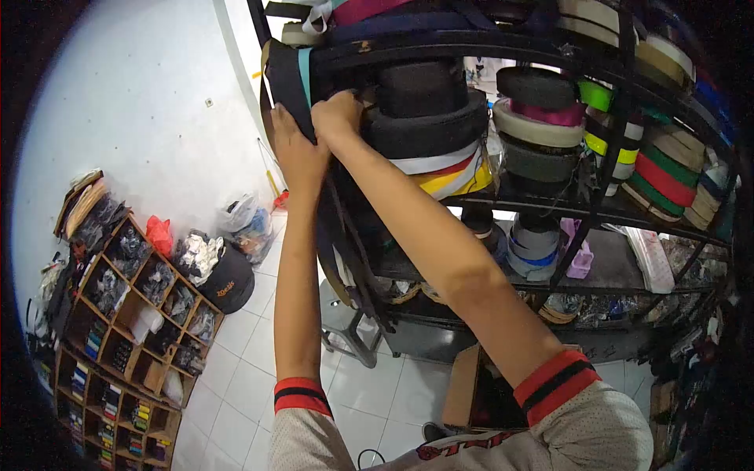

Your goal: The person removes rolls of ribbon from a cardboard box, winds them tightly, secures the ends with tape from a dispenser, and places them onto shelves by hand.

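Note:
Both arms reach up to the left end of a dark metal shelf. My left hand [294, 149] is against a wide black strap [288, 82] that hangs over the shelf's end; its fingertips are hard to make out. My right hand [338, 118] is just right of it, beside the strap and a narrow teal strip [305, 71], with its fingers curled and partly hidden. Right of my right hand, large black webbing rolls [428, 125] are stacked on the shelf, above white, red and yellow bands [455, 177].
More rolls [542, 118] fill the shelf [542, 202] to the right. A grey stool [349, 330] and an open cardboard box [463, 388] stand below. At the left are a wooden compartment rack [118, 314], a black cap [228, 279] and plastic bags [250, 224] by the white wall.

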Demonstrator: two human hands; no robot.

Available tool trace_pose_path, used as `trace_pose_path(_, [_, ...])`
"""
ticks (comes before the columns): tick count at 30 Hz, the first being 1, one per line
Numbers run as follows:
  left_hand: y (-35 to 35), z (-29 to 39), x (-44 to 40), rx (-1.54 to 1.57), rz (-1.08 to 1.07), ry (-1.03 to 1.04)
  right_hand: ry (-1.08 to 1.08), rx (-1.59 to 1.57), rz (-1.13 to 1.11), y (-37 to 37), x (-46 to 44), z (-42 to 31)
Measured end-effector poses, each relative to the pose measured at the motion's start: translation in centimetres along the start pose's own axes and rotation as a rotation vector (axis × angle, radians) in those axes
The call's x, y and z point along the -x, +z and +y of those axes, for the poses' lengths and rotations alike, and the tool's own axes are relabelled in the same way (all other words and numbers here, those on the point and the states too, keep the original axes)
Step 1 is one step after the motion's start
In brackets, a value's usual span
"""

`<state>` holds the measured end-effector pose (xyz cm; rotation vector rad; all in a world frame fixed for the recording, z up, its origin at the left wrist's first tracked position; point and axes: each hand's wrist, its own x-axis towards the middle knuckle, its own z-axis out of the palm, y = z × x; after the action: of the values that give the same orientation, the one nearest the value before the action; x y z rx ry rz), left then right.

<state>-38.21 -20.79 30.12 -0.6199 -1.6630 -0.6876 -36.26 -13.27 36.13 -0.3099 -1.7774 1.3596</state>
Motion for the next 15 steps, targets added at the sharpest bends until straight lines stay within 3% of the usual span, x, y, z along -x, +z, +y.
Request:
trace_pose_path(2, [0.1,0.1,0.7,-0.003,-0.014,-0.006,-0.097,0.059,0.103,0.3,0.5,0.8])
trace_pose_path(5, [-0.2,0.9,1.3,0.038,-0.039,-0.052,-0.019,-0.088,-0.222,-3.4,1.4,-0.8])
trace_pose_path(6, [-0.1,0.9,1.3,0.046,-0.052,-0.071,-0.05,-0.049,-0.113,-2.8,1.3,-0.6])
trace_pose_path(14, [-0.3,0.9,1.3,0.059,-0.111,-0.105,-0.002,0.122,-0.33,-2.7,-1.7,-0.3])
trace_pose_path(15, [-0.2,0.7,1.6,0.057,-0.128,-0.112,-0.114,0.107,-0.301,-3.3,-1.1,-0.5])
